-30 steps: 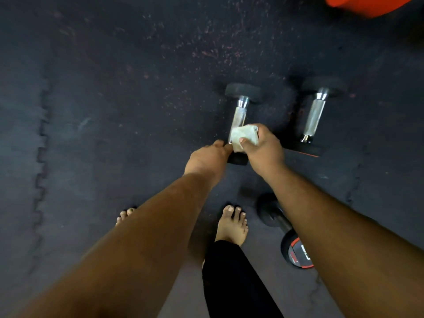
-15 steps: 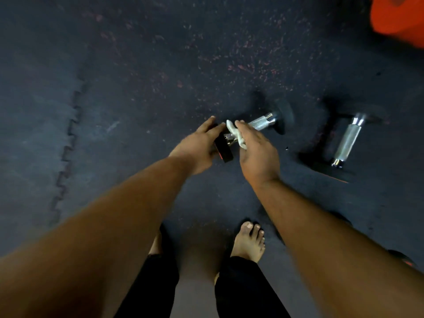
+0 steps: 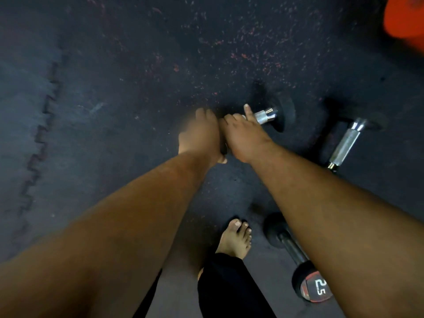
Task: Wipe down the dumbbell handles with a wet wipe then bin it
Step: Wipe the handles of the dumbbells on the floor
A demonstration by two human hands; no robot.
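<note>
On the dark floor (image 3: 137,65) you have a second dumbbell (image 3: 346,143) to the right and a third one (image 3: 296,253) marked 2.5 near your bare foot (image 3: 236,239). An orange thing (image 3: 406,19) is at the top right corner. Your left hand (image 3: 199,136) grips the near end of the dumbbell (image 3: 270,114). Your right hand (image 3: 243,136) closes on its handle, with the white wipe (image 3: 236,116) under the fingers.

We cannot see the near end of the dumbbell (image 3: 267,116): the left hand (image 3: 199,136), smeared by blur, covers it. Only a pale sliver of the wet wipe (image 3: 236,115) shows past the right hand (image 3: 243,136); its grip stays unclear to us. The orange object (image 3: 405,19) is cut by the frame's edge. Our right forearm hides part of the 2.5 dumbbell (image 3: 316,288).
</note>
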